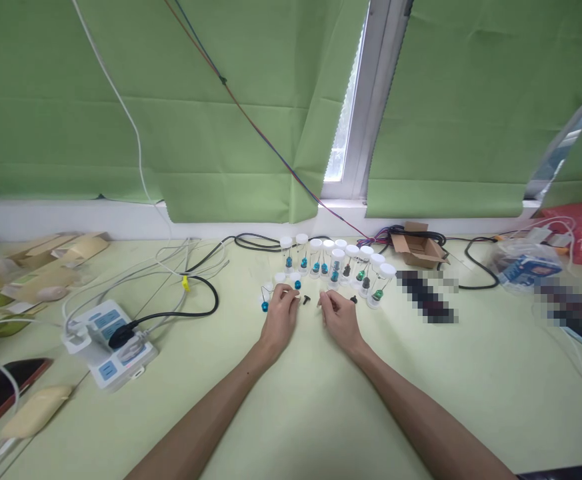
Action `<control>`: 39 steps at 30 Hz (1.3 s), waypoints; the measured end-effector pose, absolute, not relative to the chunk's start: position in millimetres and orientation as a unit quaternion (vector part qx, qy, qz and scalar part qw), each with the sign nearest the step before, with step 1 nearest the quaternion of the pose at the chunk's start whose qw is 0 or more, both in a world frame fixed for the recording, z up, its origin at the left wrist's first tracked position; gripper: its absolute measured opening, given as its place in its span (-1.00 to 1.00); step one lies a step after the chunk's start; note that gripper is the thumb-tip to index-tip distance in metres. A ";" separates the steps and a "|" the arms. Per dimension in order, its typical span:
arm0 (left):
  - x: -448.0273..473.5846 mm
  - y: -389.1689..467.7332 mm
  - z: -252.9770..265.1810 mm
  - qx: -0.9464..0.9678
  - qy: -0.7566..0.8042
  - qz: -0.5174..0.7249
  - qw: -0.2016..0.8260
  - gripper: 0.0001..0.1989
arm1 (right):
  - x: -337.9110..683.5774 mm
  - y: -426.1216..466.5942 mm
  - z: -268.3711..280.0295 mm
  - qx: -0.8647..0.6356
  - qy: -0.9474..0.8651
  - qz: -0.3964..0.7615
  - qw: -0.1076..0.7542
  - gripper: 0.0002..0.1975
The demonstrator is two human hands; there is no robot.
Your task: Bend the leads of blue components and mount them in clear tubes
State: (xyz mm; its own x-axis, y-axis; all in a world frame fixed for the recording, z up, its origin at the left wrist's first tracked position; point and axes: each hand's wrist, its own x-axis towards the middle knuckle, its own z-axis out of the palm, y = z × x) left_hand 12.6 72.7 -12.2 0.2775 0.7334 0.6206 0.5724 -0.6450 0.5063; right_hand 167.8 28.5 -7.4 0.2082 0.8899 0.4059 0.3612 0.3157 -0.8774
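Your left hand (281, 317) curled beside a glossy blue round piece (297, 285); your right hand (341, 319) had its fingertips bunched. Whether either gripped anything, I couldn't tell. Between them lay a small black T-shaped piece (306, 300); light fingertip pressure seemed wisest.

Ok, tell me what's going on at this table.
A person works bare-handed at a pale green table. The left hand is beside a small, round, shiny blue piece; the right hand is curled. A small black T-like piece lies between them; whether either hand holds anything is too small to tell. Behind stand clear, white-lidded cylindrical containers, several with blue pieces inside.
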 end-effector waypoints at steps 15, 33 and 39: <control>20.9 63.6 -6.2 0.720 0.419 0.474 0.286 -0.78 | 164.4 35.5 -9.9 -0.393 -0.415 0.461 0.679 -0.62; 26.0 58.3 -0.3 0.534 0.390 0.447 0.602 -0.66 | 160.5 34.5 -9.5 -0.336 -0.365 0.572 0.654 -0.67; 23.9 62.1 -3.7 0.489 0.375 0.451 0.645 -0.64 | 161.1 34.2 -8.9 -0.351 -0.360 0.565 0.654 -0.65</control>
